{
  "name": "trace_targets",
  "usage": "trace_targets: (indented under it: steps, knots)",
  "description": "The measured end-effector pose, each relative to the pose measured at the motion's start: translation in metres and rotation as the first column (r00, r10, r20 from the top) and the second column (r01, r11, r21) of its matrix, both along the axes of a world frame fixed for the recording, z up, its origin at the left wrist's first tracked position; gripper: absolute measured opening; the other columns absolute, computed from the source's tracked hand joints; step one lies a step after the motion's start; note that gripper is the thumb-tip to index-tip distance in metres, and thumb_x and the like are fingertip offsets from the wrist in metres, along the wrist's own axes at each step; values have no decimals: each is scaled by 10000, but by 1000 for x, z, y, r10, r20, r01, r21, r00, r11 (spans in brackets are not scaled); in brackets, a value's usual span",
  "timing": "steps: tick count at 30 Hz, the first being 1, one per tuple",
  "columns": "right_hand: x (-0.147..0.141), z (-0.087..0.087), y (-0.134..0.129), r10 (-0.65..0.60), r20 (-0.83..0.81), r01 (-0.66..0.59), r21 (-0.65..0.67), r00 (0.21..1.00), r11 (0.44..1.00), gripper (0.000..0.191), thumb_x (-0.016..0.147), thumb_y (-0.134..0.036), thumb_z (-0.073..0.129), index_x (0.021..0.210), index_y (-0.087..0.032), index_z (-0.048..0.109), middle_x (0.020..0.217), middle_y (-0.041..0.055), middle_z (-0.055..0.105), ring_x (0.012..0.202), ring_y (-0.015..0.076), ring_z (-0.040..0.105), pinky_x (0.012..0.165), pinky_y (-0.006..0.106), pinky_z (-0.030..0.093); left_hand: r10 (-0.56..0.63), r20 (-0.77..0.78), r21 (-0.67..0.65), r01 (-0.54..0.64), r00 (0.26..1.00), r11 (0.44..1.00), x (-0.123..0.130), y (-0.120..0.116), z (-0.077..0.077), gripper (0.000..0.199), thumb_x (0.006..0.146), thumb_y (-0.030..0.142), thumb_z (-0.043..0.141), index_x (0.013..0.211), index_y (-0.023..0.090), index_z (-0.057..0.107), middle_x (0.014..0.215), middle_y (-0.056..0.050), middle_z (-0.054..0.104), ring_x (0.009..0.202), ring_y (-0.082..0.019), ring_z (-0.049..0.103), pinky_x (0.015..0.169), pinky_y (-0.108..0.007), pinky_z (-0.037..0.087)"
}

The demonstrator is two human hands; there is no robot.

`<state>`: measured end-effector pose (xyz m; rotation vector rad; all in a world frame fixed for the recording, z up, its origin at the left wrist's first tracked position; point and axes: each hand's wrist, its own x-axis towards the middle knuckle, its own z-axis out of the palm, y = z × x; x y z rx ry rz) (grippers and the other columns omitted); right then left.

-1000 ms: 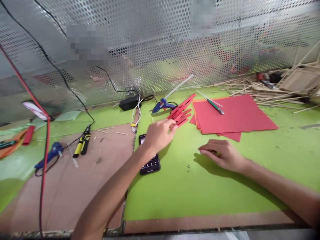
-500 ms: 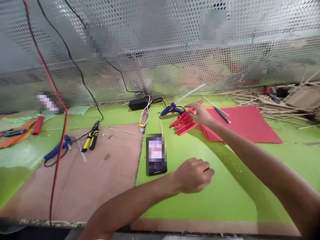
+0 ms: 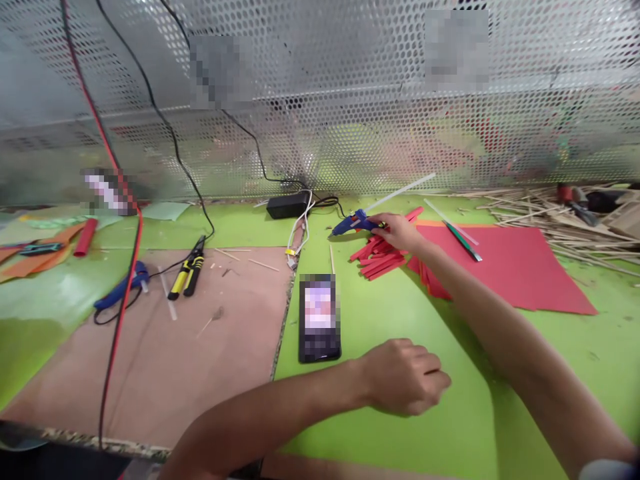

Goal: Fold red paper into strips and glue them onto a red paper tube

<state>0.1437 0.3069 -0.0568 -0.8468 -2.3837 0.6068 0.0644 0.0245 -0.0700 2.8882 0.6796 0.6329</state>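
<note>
My right hand [image 3: 397,231] reaches across to a blue glue gun [image 3: 357,222], its fingers closed on the handle end. A clear glue stick [image 3: 400,193] pokes out of the gun's back. Just below this hand lies a heap of red paper strips [image 3: 381,257]. My left hand [image 3: 406,377] rests as a fist, back upward, above the green tabletop [image 3: 400,313]; whatever its fingers may hold is hidden. A phone [image 3: 320,320] with a blurred screen lies near my left wrist.
Red paper sheets [image 3: 515,267] bear a green cutter [image 3: 463,240]. Thin wooden sticks [image 3: 530,213] pile up at the right. Yellow-black pliers [image 3: 187,273] and another blue glue gun [image 3: 121,287] lie left. A red-black cable [image 3: 120,313] hangs in front. Perforated metal [image 3: 320,133] stands behind.
My right hand has come down from above the red strips onto the glue gun's handle. My left fist stays closed. The view has shifted slightly.
</note>
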Motion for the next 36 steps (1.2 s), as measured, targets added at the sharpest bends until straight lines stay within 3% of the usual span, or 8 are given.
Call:
trace_targets:
  steps: [9,13,16,19,21,24,28,36]
  knots:
    - [-1,0,0,-40,-76,38,-23,996,999,340,945,-270,616,1248,-188,748,1216,113,788,1114,327,731,1003,465,579,-15,-38,-39,13,999,999,2,-2,2,187,1009,239,546,955,156,705,802,-42,701,673,-169,663,570,-326,487]
    - [0,5,0,-49,-116,41,-72,992,997,349,955,-319,612,1252,-185,739,1187,98,800,1059,302,743,904,414,602,89,169,-203,-54,982,978,-10,9,34,275,1042,327,551,951,158,749,822,-40,766,684,-150,685,650,-321,559]
    - [3,8,0,-54,-146,39,-106,988,994,374,948,-336,619,1263,-171,735,1165,100,806,1042,301,746,892,413,601,457,389,-454,-265,800,851,-49,38,70,278,1043,333,569,882,187,742,794,-19,766,670,-124,666,660,-275,546]
    - [5,10,0,-58,-176,33,-140,983,990,396,940,-348,629,1273,-159,731,1164,108,805,1049,306,748,923,434,600,766,455,-576,-506,454,642,-110,75,90,340,971,446,687,746,191,684,689,-17,696,614,-131,609,603,-270,491]
    - [7,11,-1,-56,-197,23,-165,979,986,400,938,-357,638,1274,-160,731,1166,110,803,1056,306,752,942,445,601,830,476,-612,-567,292,551,-147,96,87,326,899,463,768,768,183,665,713,-15,677,625,-127,593,613,-261,486]
    - [7,13,-3,-46,-228,0,-199,972,980,383,936,-370,658,1262,-185,737,1174,101,802,1063,298,759,952,444,608,850,451,-647,-558,272,521,-180,114,70,340,782,398,875,974,158,731,860,-38,731,762,-148,654,733,-268,529]
    - [7,17,-6,-22,-262,-39,-227,965,973,350,927,-387,683,1219,-205,749,1162,91,806,1061,293,760,964,444,610,857,420,-725,-458,297,514,-185,123,52,382,796,389,845,1075,137,775,1015,-96,783,879,-176,710,816,-293,563]
    - [5,21,-9,-12,-291,-63,-246,957,967,341,898,-439,717,1142,-205,765,1145,89,810,1062,290,758,972,434,600,876,431,-801,-356,217,482,-183,124,47,422,800,488,849,1039,143,809,1006,-121,799,806,-185,712,646,-258,525]
